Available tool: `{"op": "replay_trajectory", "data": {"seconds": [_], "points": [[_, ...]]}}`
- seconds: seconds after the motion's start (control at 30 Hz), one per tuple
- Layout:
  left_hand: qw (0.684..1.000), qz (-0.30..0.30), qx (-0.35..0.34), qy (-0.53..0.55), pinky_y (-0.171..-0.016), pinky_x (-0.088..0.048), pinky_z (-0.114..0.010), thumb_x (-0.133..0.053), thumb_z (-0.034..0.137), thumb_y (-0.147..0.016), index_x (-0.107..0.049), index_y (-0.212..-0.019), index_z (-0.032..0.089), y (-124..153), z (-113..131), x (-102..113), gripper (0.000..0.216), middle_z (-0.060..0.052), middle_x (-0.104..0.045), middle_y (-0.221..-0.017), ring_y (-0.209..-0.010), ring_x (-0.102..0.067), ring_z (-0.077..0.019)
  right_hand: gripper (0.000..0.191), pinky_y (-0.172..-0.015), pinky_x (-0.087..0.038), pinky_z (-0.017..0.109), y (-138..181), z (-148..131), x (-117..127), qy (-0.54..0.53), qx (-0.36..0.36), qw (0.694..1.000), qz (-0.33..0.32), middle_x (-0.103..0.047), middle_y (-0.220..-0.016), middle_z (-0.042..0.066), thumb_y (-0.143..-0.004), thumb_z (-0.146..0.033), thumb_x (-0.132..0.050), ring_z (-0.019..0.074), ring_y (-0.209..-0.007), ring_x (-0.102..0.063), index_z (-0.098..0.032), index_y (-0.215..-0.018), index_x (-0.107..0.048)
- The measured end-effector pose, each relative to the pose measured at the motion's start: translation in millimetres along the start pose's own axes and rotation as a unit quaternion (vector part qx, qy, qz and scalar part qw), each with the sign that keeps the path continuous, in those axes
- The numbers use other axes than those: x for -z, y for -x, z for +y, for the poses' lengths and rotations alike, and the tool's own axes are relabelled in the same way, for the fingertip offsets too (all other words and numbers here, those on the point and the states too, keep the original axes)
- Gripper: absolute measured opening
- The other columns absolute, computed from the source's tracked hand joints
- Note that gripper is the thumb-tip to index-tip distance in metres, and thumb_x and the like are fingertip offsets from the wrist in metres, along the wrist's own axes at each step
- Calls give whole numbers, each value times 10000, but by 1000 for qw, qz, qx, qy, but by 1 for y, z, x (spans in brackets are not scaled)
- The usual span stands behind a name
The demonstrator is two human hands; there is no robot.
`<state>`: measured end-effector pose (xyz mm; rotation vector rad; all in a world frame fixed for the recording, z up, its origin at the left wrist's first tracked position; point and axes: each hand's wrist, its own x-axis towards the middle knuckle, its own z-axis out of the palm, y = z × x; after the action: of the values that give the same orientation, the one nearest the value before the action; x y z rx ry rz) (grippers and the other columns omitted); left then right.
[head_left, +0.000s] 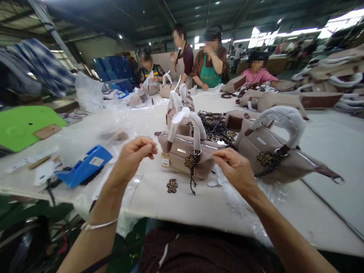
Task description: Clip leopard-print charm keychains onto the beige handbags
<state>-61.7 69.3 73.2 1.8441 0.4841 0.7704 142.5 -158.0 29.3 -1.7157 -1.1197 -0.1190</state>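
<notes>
A beige handbag [176,154] stands upright before me, its handles [200,127] wrapped in white film. A leopard-print flower charm [191,161] with a dark braided cord hangs from its handle ring, and a paper tag [165,160] hangs at its left side. My left hand [139,151] is raised just left of the bag, fingers curled together in a pinch. At the bag's right end, my right hand [234,163] is pinched too, its fingertips overlapping the bag's edge in view. Whatever either pinch holds is too small to see. A loose flower-shaped leopard-print piece [172,185] lies flat in front.
Another beige handbag [264,151] stands at right, with a pile of charms [213,127] behind. A blue tape dispenser [85,165], clear plastic bags [93,125] and a green board [31,123] are at left. Several people work across the table, beside more bags [327,72].
</notes>
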Motion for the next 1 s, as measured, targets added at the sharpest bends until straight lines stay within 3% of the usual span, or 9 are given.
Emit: {"op": "replay_trajectory", "data": {"seconds": [0.07,0.17,0.23,0.33,0.5,0.73,0.87,1.0], "points": [[996,-42,4,-73,-661,-512,-280,-646,309,-836,-655,-911,166,-5,-17,-26,162,-8,-665,-798,-709,-611,-141,116,-740,-481,304,-4,-2,-2,8,25,1000,-8,-677,-867,27,-871,-230,-583,171,-806,-622,-214,-882,-698],[978,-67,-55,-190,-723,-489,-279,-657,266,-813,-649,-912,194,-9,-34,-76,123,-10,-662,-870,-785,-612,-150,128,-751,-485,300,-9,-4,-7,36,50,998,-14,-679,-861,30,-884,-214,-574,169,-819,-628,-214,-889,-702],[961,-55,-103,-249,-762,-475,-289,-670,279,-803,-633,-903,206,-8,-39,-105,129,-15,-641,-904,-846,-603,-167,137,-764,-489,298,-11,-5,-12,57,63,996,-20,-685,-859,30,-887,-201,-567,168,-820,-633,-217,-896,-704],[940,-14,-115,-322,-770,-455,-303,-670,309,-803,-599,-875,214,-5,-41,-130,139,-18,-618,-886,-863,-585,-188,149,-774,-496,302,-13,-5,-18,90,76,992,-38,-697,-855,32,-885,-192,-556,174,-817,-641,-220,-895,-703],[946,17,-71,-317,-728,-430,-281,-591,236,-836,-574,-808,216,-2,-42,-139,39,-9,-625,-829,-814,-582,-169,157,-791,-494,305,-14,-4,-24,122,48,988,-76,-717,-864,24,-878,-196,-544,179,-810,-652,-225,-877,-698],[988,14,41,-148,-643,-441,-234,-575,202,-789,-629,-771,199,3,-45,-135,56,24,-668,-736,-675,-600,-127,177,-746,-461,296,-12,-1,-36,205,45,967,-144,-687,-848,56,-897,-179,-507,195,-807,-628,-203,-878,-682],[993,17,64,-100,-644,-459,-233,-587,230,-778,-663,-818,194,5,-43,-137,92,16,-694,-755,-676,-619,-135,167,-651,-424,292,-16,-6,-44,298,30,942,-151,-671,-823,75,-892,-196,-516,214,-772,-618,-192,-810,-662],[995,14,72,-72,-661,-465,-243,-574,288,-804,-659,-830,196,5,-43,-135,128,12,-696,-754,-693,-630,-152,156,-642,-416,287,-15,-5,-49,280,44,951,-126,-653,-774,51,-887,-181,-524,203,-740,-618,-196,-788,-644]]}}
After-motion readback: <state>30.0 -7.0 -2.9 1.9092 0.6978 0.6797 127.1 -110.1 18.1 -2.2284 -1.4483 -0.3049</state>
